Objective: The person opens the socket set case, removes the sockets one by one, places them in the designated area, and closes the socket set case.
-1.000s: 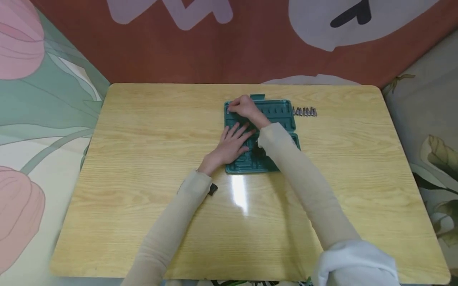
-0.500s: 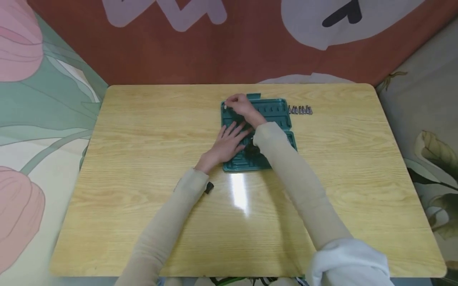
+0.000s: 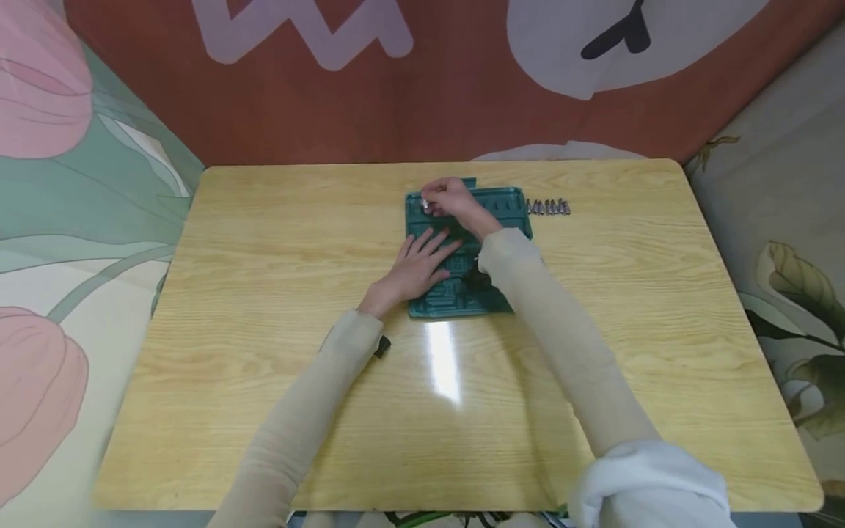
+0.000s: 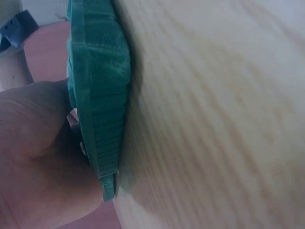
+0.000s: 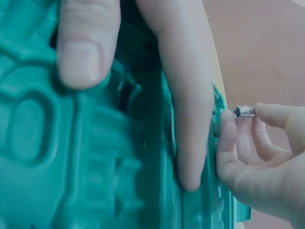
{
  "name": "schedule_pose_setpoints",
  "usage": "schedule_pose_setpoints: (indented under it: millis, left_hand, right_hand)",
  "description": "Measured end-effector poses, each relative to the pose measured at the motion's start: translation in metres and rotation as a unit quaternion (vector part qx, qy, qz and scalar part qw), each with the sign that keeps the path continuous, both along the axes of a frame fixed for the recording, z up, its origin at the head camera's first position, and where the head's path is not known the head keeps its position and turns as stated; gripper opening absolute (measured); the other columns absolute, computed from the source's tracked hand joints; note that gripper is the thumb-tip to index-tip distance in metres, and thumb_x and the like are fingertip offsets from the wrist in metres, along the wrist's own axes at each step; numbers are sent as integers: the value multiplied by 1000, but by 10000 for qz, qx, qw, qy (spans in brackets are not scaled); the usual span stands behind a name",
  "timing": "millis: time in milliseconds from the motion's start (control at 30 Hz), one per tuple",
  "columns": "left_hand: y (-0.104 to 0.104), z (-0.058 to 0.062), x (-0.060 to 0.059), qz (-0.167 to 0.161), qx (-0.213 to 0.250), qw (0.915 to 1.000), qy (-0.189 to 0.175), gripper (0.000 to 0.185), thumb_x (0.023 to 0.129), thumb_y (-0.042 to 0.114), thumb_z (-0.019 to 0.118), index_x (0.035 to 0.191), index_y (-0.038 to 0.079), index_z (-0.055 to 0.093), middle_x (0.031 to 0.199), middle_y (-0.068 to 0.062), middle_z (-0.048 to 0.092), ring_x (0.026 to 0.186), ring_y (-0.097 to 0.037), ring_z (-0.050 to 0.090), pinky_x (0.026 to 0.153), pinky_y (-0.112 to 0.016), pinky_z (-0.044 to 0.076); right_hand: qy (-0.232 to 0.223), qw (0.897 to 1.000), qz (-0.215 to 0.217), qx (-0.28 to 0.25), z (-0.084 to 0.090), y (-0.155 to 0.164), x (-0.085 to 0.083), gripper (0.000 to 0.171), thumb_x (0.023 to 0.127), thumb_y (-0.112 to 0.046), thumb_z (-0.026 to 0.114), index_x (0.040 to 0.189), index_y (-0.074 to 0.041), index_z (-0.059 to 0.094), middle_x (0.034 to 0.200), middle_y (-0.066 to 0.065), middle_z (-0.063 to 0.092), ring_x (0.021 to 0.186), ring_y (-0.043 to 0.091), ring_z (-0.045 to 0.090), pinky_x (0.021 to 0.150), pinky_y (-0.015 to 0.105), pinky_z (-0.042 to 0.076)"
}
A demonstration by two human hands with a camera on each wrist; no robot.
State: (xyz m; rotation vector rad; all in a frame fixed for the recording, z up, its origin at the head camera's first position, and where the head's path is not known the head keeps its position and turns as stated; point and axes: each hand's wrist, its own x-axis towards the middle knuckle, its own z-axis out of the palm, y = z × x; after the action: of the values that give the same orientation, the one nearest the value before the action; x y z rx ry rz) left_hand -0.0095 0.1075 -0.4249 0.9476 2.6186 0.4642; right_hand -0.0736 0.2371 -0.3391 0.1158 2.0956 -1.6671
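Note:
An opened green plastic tool case with moulded recesses lies on the table. My right hand is over the upper left part of its far half. Between thumb and fingertips it pinches a small shiny metal socket, also glinting in the head view. My left hand lies with spread fingers across the left side of the case, near the fold. In the left wrist view, the side wall of the case stands beside my left hand. My right forearm hides part of the near half.
Several small metal sockets stand in a row on the wooden table, right of the case. A latch tab sticks out at the far edge. A patterned backdrop rises behind the table.
The right hand, still pinching the socket, has shifted slightly right, away from the left edge of the case. The left hand stays in place on the case. The head view has shifted a little.

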Motion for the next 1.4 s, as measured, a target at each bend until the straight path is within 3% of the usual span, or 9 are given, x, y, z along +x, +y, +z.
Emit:
schedule_pose_setpoints:
  millis: [67, 133, 333, 500, 767, 900, 1033, 1167, 1400]
  left_hand:
    - [2, 1, -1, -12, 18, 10000, 27, 59, 104, 34, 44, 156, 21, 21, 161, -7, 9, 146, -33, 2, 114, -53, 2]
    - [2, 2, -1, -29, 37, 10000, 47, 59, 104, 34, 44, 156, 21, 21, 161, -7, 9, 146, -33, 3, 114, -53, 2]
    - [2, 2, 2, -62, 30, 10000, -65, 59, 104, 34, 44, 156, 21, 20, 161, -7, 7, 146, -33, 2, 114, -54, 0]
    - [0, 5, 1, -26, 61, 9999, -83, 59, 104, 32, 44, 156, 20, 20, 162, -8, 6, 146, -34, 1, 114, -54, -1]
    - [4, 1, -6, -142, -273, 9981, -542, 62, 105, 35, 38, 157, 25, 7, 162, -4, -7, 146, -29, -12, 113, -50, -9]
    - [2, 2, -4, -121, -239, 9978, -602, 62, 105, 35, 38, 157, 24, 7, 162, -4, -7, 145, -29, -12, 113, -50, -9]
    - [-3, 9, 2, 30, -254, 9979, -592, 62, 105, 32, 40, 157, 22, 9, 162, -6, -5, 146, -31, -11, 113, -52, -8]
    - [-3, 12, 5, 31, -309, 9978, -584, 62, 105, 33, 38, 157, 23, 7, 162, -5, -7, 145, -31, -12, 112, -52, -10]
    - [12, 13, 12, -133, -211, 9984, -517, 62, 105, 35, 39, 157, 23, 8, 162, -5, -5, 145, -31, -11, 113, -52, -8]
  right_hand:
    - [-207, 9997, -63, 144, -51, 14, -36, 36, 100, -18, 54, 131, 1, 55, 113, 16, 60, 94, 23, 64, 88, 35, 50]
    - [-197, 9997, -43, 112, -63, 28, -40, 37, 99, -21, 56, 130, 0, 56, 112, 15, 61, 94, 23, 65, 84, 35, 51]
    - [-80, 9991, 133, 387, -61, 70, -24, 36, 97, -24, 60, 125, -1, 60, 104, 11, 64, 85, 17, 66, 74, 33, 49]
    - [6, 9989, -105, 465, -47, 108, -21, 36, 96, -21, 61, 123, 2, 59, 94, 4, 65, 82, 15, 64, 78, 34, 48]
    - [-144, 9982, -409, 419, -40, 175, -19, 39, 97, -19, 59, 125, 8, 54, 90, 2, 64, 78, 11, 62, 80, 32, 48]
    - [-71, 9949, -792, 623, -45, 201, -17, 37, 99, -19, 56, 126, 6, 54, 102, -1, 58, 80, 9, 56, 80, 32, 46]
    - [-81, 9918, -1247, 255, -47, 221, -10, 35, 98, -15, 55, 127, 6, 54, 110, -1, 53, 86, 10, 56, 85, 30, 45]
    - [28, 9843, -1761, -76, -46, 239, 0, 31, 96, -11, 58, 122, 6, 57, 103, 1, 57, 79, 11, 57, 74, 26, 48]
    - [-40, 9735, -2233, 489, -43, 261, 10, 9, 94, -9, 63, 96, -6, 71, 80, -7, 65, 71, 7, 64, 71, 20, 51]
